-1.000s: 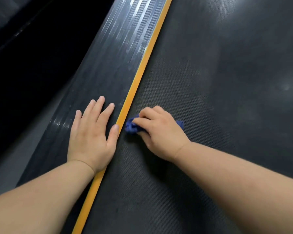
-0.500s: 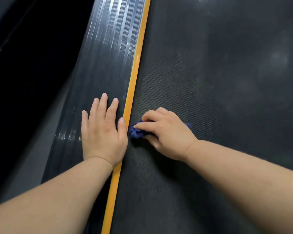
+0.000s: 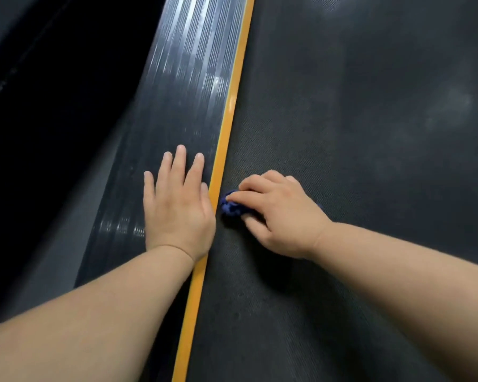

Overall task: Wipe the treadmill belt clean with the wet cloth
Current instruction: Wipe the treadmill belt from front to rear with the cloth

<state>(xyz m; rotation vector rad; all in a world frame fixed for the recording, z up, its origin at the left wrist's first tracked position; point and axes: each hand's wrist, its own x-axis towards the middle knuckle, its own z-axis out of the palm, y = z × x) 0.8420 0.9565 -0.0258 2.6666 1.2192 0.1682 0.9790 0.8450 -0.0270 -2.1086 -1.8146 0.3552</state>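
Note:
The dark textured treadmill belt [image 3: 356,161] fills the right side of the view. My right hand [image 3: 279,213] grips a bunched blue cloth [image 3: 231,206] and holds it against the belt, right beside the yellow edge strip [image 3: 226,139]. Most of the cloth is hidden under the curled fingers. My left hand [image 3: 177,205] lies flat with straight fingers on the ribbed grey side rail [image 3: 182,92], its thumb next to the yellow strip.
The yellow strip runs from top centre down to the bottom edge, dividing rail from belt. Left of the rail the floor [image 3: 39,133] is dark and in shadow. Faint pale smudges [image 3: 453,103] show on the belt at far right.
The view has swung so the yellow strip stands steeper. Both hands stay side by side at the strip; the cloth remains at the belt's left edge, with little movement.

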